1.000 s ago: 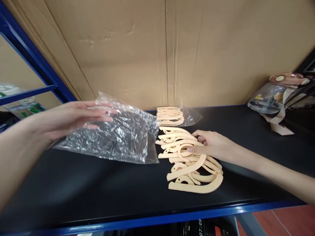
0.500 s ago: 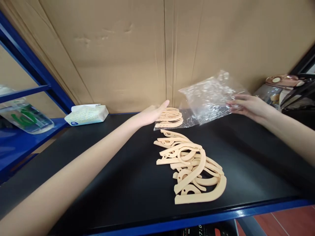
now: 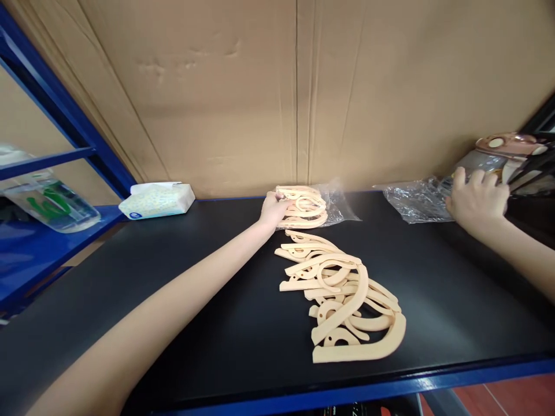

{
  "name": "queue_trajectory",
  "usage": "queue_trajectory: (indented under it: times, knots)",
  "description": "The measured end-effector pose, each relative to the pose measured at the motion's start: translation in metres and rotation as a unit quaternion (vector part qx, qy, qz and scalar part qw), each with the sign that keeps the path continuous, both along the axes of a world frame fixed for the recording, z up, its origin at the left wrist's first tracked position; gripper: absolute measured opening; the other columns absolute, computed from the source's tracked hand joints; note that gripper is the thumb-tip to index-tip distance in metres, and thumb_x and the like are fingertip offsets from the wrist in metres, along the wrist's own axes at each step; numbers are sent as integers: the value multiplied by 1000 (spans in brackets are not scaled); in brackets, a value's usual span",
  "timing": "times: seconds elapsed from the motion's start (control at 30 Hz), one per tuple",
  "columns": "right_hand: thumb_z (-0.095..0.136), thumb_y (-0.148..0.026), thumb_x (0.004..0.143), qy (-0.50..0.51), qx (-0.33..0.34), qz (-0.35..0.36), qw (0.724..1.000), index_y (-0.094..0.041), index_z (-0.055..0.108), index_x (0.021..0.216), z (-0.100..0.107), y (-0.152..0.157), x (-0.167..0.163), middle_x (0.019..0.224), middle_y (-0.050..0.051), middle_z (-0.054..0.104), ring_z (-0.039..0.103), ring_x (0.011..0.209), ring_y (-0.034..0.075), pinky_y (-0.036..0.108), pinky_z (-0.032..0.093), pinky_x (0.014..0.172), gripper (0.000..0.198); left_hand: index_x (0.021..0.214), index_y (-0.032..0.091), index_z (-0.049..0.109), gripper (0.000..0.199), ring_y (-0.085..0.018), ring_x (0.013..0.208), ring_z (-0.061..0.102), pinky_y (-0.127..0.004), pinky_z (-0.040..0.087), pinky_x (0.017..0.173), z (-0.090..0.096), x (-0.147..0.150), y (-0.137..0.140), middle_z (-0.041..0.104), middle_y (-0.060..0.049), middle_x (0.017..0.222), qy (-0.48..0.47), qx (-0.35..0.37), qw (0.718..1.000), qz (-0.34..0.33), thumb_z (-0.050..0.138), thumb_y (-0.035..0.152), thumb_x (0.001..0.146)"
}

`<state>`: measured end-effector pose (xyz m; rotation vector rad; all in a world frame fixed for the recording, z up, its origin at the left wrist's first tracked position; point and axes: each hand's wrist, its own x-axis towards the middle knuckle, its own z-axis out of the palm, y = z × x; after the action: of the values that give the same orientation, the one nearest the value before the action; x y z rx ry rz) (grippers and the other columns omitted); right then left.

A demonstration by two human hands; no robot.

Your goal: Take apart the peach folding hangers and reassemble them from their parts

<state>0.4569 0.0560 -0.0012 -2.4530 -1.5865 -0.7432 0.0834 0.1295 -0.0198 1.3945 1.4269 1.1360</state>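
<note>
At the back of the black surface, my left hand [image 3: 273, 209] grips the left ends of a small stack of beige folding hangers [image 3: 306, 218], thumb lying over them. Under and behind that stack spreads a clear plastic bag [image 3: 342, 212]. A larger, overlapping pile of the same hangers [image 3: 359, 289] lies in front, closer to the near edge. Over on the right, my right hand [image 3: 479, 199] is open with its fingers apart, beside a crumpled clear plastic bag [image 3: 416, 202] lying against the back.
A tissue pack [image 3: 156, 200] lies at the back left. A bottle with a green mark [image 3: 52, 202] stands on the blue shelf [image 3: 26, 254]. Behind my right hand is a clear bottle with a brown lid [image 3: 505, 143]. Cardboard [image 3: 217, 104] forms the back wall.
My right hand has moved right and put the empty plastic bag down, letting go of it. My left hand has lowered and closed on the back stack of hangers.
</note>
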Motion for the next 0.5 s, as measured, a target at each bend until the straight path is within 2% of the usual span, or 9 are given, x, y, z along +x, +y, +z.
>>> queue_trajectory:
  times: [0.03, 0.13, 0.17, 0.23, 0.27, 0.33, 0.37, 0.43, 0.5]
  knots:
    - [33, -29, 95, -16, 9, 26, 1000, 0, 45, 131, 6, -3, -11, 119, 38, 52, 46, 118, 38, 44, 35, 77, 48, 120, 15, 54, 32, -20, 97, 61, -39, 54, 81, 5, 0, -2, 59, -9, 117, -30, 4, 1000, 6, 57, 30, 92]
    - [36, -31, 93, -37, 67, 203, 976, -7, 59, 118, 25, -16, -59, 113, 28, 59, 51, 112, 36, 46, 37, 86, 41, 119, 17, 49, 35, -16, 85, 64, -31, 55, 72, 24, 0, -11, 62, -6, 104, -107, 9, 994, 34, 58, 13, 86]
    - [36, -28, 93, 1, 90, 282, 955, -12, 61, 115, 30, -21, -78, 111, 23, 62, 54, 109, 32, 44, 39, 88, 37, 118, 17, 48, 39, -15, 81, 64, -29, 55, 70, 31, 0, -15, 62, -5, 98, -130, 10, 991, 39, 58, 7, 82]
    - [37, -27, 94, 116, 90, 438, 887, -20, 60, 116, 39, -29, -114, 113, 12, 63, 58, 106, 24, 39, 42, 93, 32, 114, 18, 49, 41, -16, 77, 65, -29, 55, 67, 44, -3, -25, 63, -3, 87, -171, 7, 985, 33, 57, 2, 76]
    - [37, -27, 94, 162, 85, 476, 860, -22, 60, 115, 42, -32, -129, 113, 9, 64, 60, 104, 22, 38, 43, 93, 31, 111, 18, 50, 40, -17, 76, 66, -29, 55, 67, 49, -5, -32, 63, -2, 81, -189, 2, 982, 23, 58, 3, 74]
    - [38, -27, 93, 248, 70, 484, 837, -22, 62, 113, 48, -32, -150, 111, 6, 66, 62, 99, 21, 35, 47, 89, 31, 103, 15, 56, 35, -19, 74, 66, -31, 56, 68, 57, -10, -46, 63, -2, 73, -215, -18, 976, -6, 60, 4, 70]
    - [41, -28, 92, 271, 60, 464, 842, -22, 63, 111, 50, -29, -157, 108, 6, 68, 64, 96, 21, 36, 48, 87, 30, 99, 14, 59, 31, -20, 72, 66, -32, 56, 68, 58, -14, -54, 64, -3, 70, -225, -31, 974, -22, 62, 6, 70]
    - [46, -31, 88, 268, -1, 419, 868, -22, 68, 101, 53, -20, -162, 99, 5, 71, 65, 90, 23, 39, 48, 85, 26, 93, 11, 63, 23, -20, 69, 66, -32, 56, 67, 59, -21, -69, 66, -5, 69, -240, -57, 968, -54, 64, 10, 69]
    - [49, -31, 86, 253, -60, 396, 881, -22, 70, 87, 54, -13, -164, 86, 4, 71, 65, 83, 24, 41, 48, 81, 23, 91, 11, 66, 23, -20, 66, 66, -32, 56, 65, 55, -28, -81, 68, -5, 69, -249, -73, 963, -75, 66, 10, 68]
